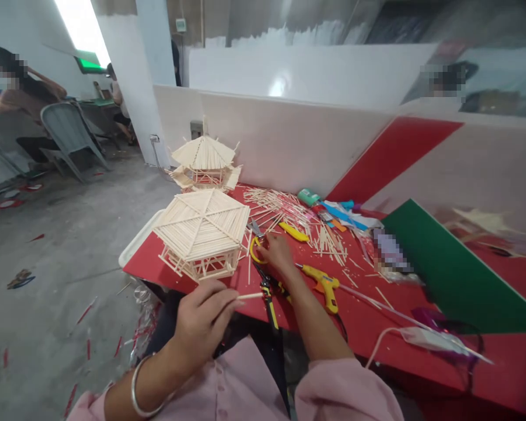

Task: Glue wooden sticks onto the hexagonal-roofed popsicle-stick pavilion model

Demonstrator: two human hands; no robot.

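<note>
Pinched between the thumb and fingers of my left hand (206, 318) is a thin wooden stick (249, 296), pointing right over the table's front edge. My right hand (275, 252) is closed at the yellow handle of the scissors (255, 248), whose blades point away from me. Just below lie pliers (270, 307) with black and yellow handles. Left of the scissors stands a pavilion model (204, 225) made of sticks, with a six-sided roof. Right of my right forearm rests a yellow glue gun (322, 282).
A second stick pavilion (205, 155) stands behind. Loose sticks (272, 202), a yellow cutter (293, 231) and a green bottle (307, 197) lie on the red table (359, 327). A green board (460, 275) leans at right. A grey chair (68, 131) and seated people are at left.
</note>
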